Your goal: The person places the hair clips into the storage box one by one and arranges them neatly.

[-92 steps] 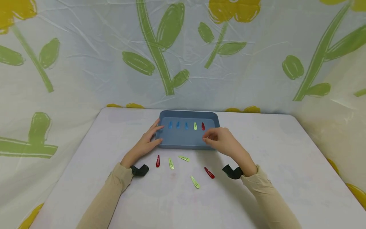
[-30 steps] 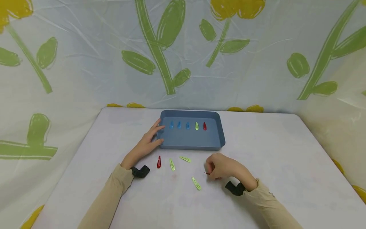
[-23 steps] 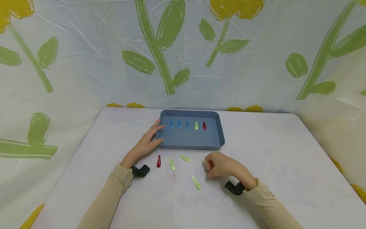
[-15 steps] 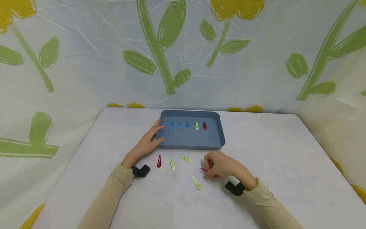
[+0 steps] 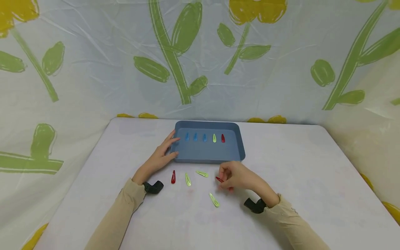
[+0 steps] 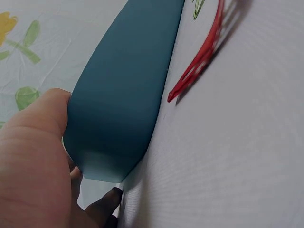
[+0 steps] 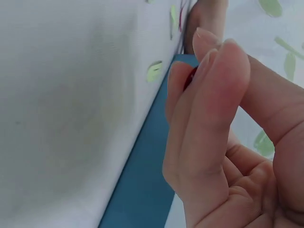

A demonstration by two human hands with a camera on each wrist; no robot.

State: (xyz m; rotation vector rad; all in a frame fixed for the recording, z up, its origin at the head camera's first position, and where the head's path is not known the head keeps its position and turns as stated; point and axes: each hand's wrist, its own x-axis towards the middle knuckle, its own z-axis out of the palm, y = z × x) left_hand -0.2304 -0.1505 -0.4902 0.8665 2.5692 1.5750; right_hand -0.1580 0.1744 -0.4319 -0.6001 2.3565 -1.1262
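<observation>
My right hand [image 5: 239, 175] pinches a red snap hair clip [image 5: 219, 179] between thumb and fingertips, just in front of the tray; in the right wrist view the fingers hide most of this clip [image 7: 191, 78]. My left hand [image 5: 160, 154] rests on the left end of the blue-grey tray [image 5: 206, 160], fingers spread at its rim. Inside the tray, three blue clips [image 5: 195, 136], a light green clip [image 5: 214, 138] and a red clip [image 5: 223, 138] lie in an upright row.
On the white table [image 5: 281, 156], another red clip [image 5: 173, 177] and three light green clips [image 5: 188, 179] lie scattered before the tray. Behind the table hangs a flower-patterned sheet [image 5: 109, 69]. A black strap mount [image 5: 153, 187] sits at each wrist.
My right hand has moved from above the tray to the table, taken hold of the red clip lying there, and shifted slightly up and left with it. My left hand stays put.
</observation>
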